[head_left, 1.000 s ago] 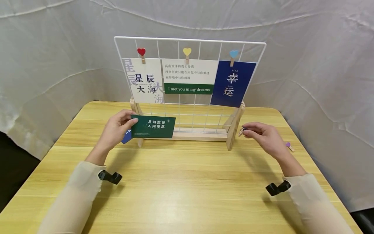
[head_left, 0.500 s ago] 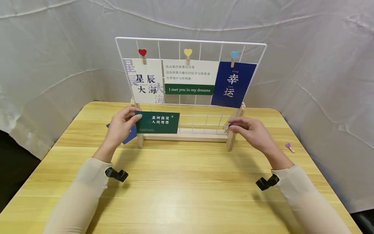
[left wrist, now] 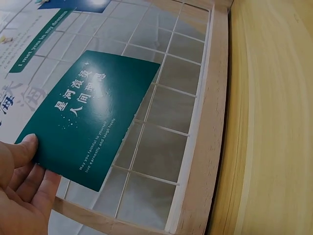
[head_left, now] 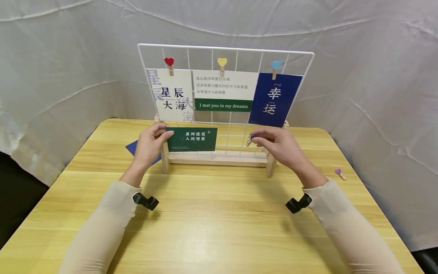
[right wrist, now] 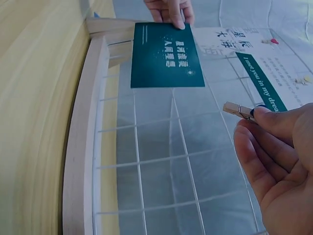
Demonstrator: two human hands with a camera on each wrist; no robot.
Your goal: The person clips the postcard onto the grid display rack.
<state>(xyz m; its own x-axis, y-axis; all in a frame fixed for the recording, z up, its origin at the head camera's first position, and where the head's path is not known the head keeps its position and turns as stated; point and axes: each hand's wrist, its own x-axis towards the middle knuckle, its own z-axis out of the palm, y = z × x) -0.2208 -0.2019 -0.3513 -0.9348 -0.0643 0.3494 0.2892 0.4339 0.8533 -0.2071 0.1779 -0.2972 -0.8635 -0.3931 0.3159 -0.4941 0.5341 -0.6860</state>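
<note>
My left hand [head_left: 149, 144] pinches a green card [head_left: 192, 139] by its left end, thumb in front, before the lower left of the white wire grid [head_left: 234, 140]. The left wrist view shows the card [left wrist: 98, 112] tilted, with white lettering. Between thumb and fingers of my right hand [head_left: 284, 146] is a small wooden clothespin [right wrist: 237, 109] with a dark blue top. That hand is at the grid's lower right, apart from the card. Along the grid's upper row hang a white card [head_left: 174, 110], a white-and-green card [head_left: 224, 104] and a blue card [head_left: 260, 110].
Red [head_left: 169, 61], yellow [head_left: 222, 61] and light blue [head_left: 276, 65] heart clothespins clip the hung cards. A wooden base [head_left: 219, 160] supports the grid. A purple heart clothespin [head_left: 340, 173] lies at the table's right. Another blue card [head_left: 131, 147] lies partly behind my left hand.
My left hand has carried the green card rightward and up, to the front of the grid. My right hand has moved left with the clothespin, towards the card.
</note>
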